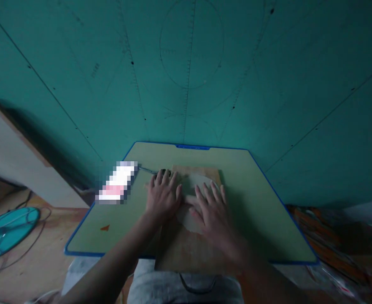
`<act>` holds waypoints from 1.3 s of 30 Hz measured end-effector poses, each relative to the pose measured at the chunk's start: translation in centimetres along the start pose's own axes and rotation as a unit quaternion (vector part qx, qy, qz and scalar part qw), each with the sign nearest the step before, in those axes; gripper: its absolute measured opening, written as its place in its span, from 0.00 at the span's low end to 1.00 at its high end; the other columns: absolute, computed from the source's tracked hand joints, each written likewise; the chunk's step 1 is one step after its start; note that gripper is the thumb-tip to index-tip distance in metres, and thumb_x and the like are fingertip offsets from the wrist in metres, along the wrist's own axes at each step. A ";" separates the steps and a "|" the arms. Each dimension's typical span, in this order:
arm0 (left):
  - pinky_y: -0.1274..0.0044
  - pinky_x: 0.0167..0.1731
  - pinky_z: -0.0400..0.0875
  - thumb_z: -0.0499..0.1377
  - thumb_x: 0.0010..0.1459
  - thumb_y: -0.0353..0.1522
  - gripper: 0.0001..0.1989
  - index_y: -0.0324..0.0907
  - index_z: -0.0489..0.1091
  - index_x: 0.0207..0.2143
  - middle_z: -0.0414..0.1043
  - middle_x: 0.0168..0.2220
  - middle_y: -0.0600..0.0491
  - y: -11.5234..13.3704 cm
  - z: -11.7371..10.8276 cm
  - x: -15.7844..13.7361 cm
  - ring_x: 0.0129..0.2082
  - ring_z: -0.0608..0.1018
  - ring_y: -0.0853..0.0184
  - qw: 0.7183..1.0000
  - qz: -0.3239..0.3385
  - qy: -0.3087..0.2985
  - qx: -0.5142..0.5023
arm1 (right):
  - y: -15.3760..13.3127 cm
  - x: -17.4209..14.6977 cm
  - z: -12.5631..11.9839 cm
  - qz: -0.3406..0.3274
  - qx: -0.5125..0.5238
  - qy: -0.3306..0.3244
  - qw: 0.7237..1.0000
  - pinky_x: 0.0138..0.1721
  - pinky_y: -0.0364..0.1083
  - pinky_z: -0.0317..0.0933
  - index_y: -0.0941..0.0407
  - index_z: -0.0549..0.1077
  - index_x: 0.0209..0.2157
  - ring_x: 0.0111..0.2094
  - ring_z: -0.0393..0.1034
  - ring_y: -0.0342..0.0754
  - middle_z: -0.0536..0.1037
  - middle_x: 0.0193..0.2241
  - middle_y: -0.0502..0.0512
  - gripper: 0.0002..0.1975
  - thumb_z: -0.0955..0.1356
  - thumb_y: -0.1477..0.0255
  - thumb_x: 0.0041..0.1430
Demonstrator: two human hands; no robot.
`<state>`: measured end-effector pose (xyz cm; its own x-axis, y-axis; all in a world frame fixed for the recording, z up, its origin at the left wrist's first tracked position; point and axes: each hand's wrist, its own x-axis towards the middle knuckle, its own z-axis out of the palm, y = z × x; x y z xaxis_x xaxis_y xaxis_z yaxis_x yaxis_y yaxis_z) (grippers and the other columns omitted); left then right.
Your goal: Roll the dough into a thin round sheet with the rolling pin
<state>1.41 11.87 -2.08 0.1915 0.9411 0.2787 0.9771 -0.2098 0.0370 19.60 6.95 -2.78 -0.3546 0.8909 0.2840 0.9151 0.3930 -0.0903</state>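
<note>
A round, flat sheet of pale dough (pixel 189 221) lies on a wooden board (pixel 189 253). Across it runs a light rod that looks like a rolling pin (pixel 190 199), mostly covered by my hands. My left hand (pixel 163 196) lies over its left part with the fingers stretched forward and spread. On the other side, my right hand (pixel 214 209) rests palm down over the pin and the right of the dough, its fingers also spread. Neither hand is wrapped round the pin; the contact under the palms is hidden.
The board sits on a pale table (pixel 277 236) with a blue rim, overhanging its near edge. On the left are a blurred-out phone-like rectangle (pixel 118 183) and a small orange scrap (pixel 105 228). A thin dark stick lies behind my left hand. A green wall (pixel 186 84) stands behind.
</note>
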 end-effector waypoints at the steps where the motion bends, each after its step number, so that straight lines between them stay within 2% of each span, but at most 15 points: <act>1: 0.55 0.62 0.57 0.47 0.69 0.38 0.25 0.38 0.64 0.64 0.63 0.65 0.36 -0.1 0.0 -0.8 0.67 0.61 0.42 1.000 0.005 0.001 0.002 | -0.6 -1.1 -0.1 -0.009 0.008 0.000 1.000 0.67 0.68 0.43 0.61 0.61 0.67 0.69 0.49 0.67 0.62 0.66 0.70 0.32 0.60 0.56 0.69; 3: 0.55 0.62 0.57 0.48 0.68 0.37 0.25 0.39 0.64 0.64 0.62 0.65 0.37 -0.2 -0.1 -1.3 0.67 0.61 0.43 1.000 0.014 -0.005 0.000 | -1.3 -2.3 -0.4 -0.021 0.021 -0.004 1.000 0.66 0.66 0.47 0.63 0.59 0.67 0.68 0.51 0.66 0.61 0.67 0.71 0.34 0.60 0.55 0.69; 5: 0.56 0.62 0.57 0.48 0.68 0.36 0.25 0.40 0.64 0.64 0.63 0.65 0.38 -0.1 -0.1 -0.4 0.67 0.60 0.43 1.000 0.020 -0.015 -0.003 | -1.1 -1.9 -0.5 -0.017 0.022 -0.010 1.000 0.66 0.66 0.47 0.64 0.59 0.67 0.68 0.52 0.66 0.61 0.66 0.72 0.35 0.60 0.55 0.69; 8: 0.55 0.64 0.54 0.47 0.69 0.35 0.25 0.40 0.64 0.64 0.63 0.65 0.40 0.6 0.4 2.7 0.68 0.59 0.46 0.999 0.017 -0.036 -0.010 | 0.6 0.7 -0.3 0.013 0.007 -0.020 1.000 0.67 0.65 0.43 0.65 0.61 0.66 0.68 0.53 0.66 0.62 0.65 0.73 0.33 0.59 0.56 0.70; 11: 0.55 0.64 0.52 0.46 0.69 0.36 0.25 0.40 0.62 0.64 0.62 0.66 0.40 1.5 1.3 6.6 0.69 0.58 0.49 0.997 0.013 -0.066 -0.032 | 3.2 3.8 0.2 0.046 0.001 -0.034 0.998 0.68 0.65 0.38 0.65 0.63 0.65 0.69 0.49 0.65 0.61 0.66 0.73 0.32 0.57 0.57 0.71; 13: 0.56 0.63 0.56 0.46 0.69 0.37 0.24 0.38 0.62 0.63 0.64 0.65 0.39 2.0 2.1 9.2 0.67 0.61 0.49 0.996 0.011 -0.075 -0.044 | 4.9 5.9 0.5 0.075 0.006 -0.052 0.996 0.68 0.66 0.36 0.64 0.63 0.65 0.70 0.47 0.64 0.60 0.67 0.72 0.32 0.56 0.56 0.71; 16: 0.61 0.56 0.64 0.43 0.71 0.37 0.22 0.37 0.67 0.57 0.71 0.58 0.38 2.9 3.0 12.6 0.60 0.69 0.52 0.996 0.004 -0.065 -0.057 | 7.1 8.6 0.8 0.128 0.003 -0.084 0.988 0.68 0.67 0.35 0.63 0.63 0.66 0.70 0.45 0.65 0.58 0.68 0.71 0.32 0.55 0.56 0.72; 20: 0.65 0.51 0.68 0.44 0.71 0.36 0.19 0.37 0.70 0.50 0.74 0.50 0.39 3.7 3.2 15.0 0.54 0.73 0.54 0.996 0.005 -0.044 -0.074 | 8.2 10.2 0.8 0.170 -0.016 -0.090 0.981 0.67 0.68 0.37 0.65 0.62 0.65 0.70 0.45 0.67 0.58 0.67 0.74 0.31 0.55 0.59 0.72; 23: 0.66 0.50 0.68 0.43 0.71 0.36 0.19 0.38 0.72 0.48 0.75 0.48 0.41 3.4 2.7 14.3 0.51 0.75 0.55 0.996 0.006 -0.034 -0.081 | 7.2 9.1 1.0 0.151 -0.012 -0.053 0.987 0.67 0.67 0.38 0.65 0.65 0.64 0.70 0.48 0.66 0.61 0.66 0.74 0.30 0.56 0.60 0.72; 26: 0.65 0.51 0.69 0.43 0.71 0.37 0.20 0.41 0.72 0.49 0.75 0.50 0.43 2.2 2.0 11.3 0.51 0.75 0.56 0.997 -0.002 -0.023 -0.075 | 4.9 6.5 1.3 0.095 0.005 -0.002 0.995 0.67 0.65 0.41 0.64 0.66 0.63 0.69 0.50 0.64 0.62 0.65 0.73 0.29 0.57 0.58 0.72; 30: 0.62 0.58 0.63 0.45 0.71 0.38 0.18 0.43 0.72 0.50 0.74 0.55 0.45 0.5 1.1 6.3 0.60 0.70 0.54 0.998 0.001 -0.017 -0.054 | 1.5 3.0 0.8 0.026 0.017 0.037 0.999 0.67 0.66 0.44 0.63 0.65 0.64 0.68 0.52 0.66 0.62 0.65 0.73 0.29 0.61 0.58 0.70; 32: 0.60 0.61 0.60 0.45 0.70 0.37 0.18 0.43 0.73 0.51 0.72 0.59 0.45 0.0 0.9 4.9 0.63 0.66 0.53 0.999 0.004 -0.017 -0.045 | 0.6 1.9 0.3 0.000 0.021 0.040 0.999 0.67 0.66 0.44 0.61 0.65 0.64 0.68 0.52 0.65 0.62 0.66 0.72 0.27 0.62 0.61 0.70; 36: 0.57 0.60 0.60 0.45 0.70 0.37 0.20 0.42 0.74 0.51 0.71 0.59 0.43 0.7 1.1 5.7 0.64 0.66 0.51 0.999 0.012 -0.025 -0.045 | 1.0 1.7 0.0 -0.028 0.021 0.030 0.999 0.67 0.64 0.46 0.58 0.69 0.61 0.67 0.56 0.61 0.67 0.63 0.70 0.21 0.60 0.70 0.71; 39: 0.61 0.57 0.63 0.44 0.71 0.38 0.20 0.44 0.73 0.51 0.74 0.56 0.46 2.1 1.5 8.4 0.60 0.69 0.54 0.998 0.029 -0.031 -0.055 | 3.0 2.8 0.5 -0.002 0.028 0.029 0.999 0.67 0.64 0.47 0.57 0.71 0.59 0.66 0.58 0.60 0.67 0.63 0.69 0.20 0.59 0.67 0.72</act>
<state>5.17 19.77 -1.05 0.2560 0.9407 0.2227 0.9486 -0.2888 0.1296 21.25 10.70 -2.75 -0.3449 0.8756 0.3382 0.9011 0.4098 -0.1420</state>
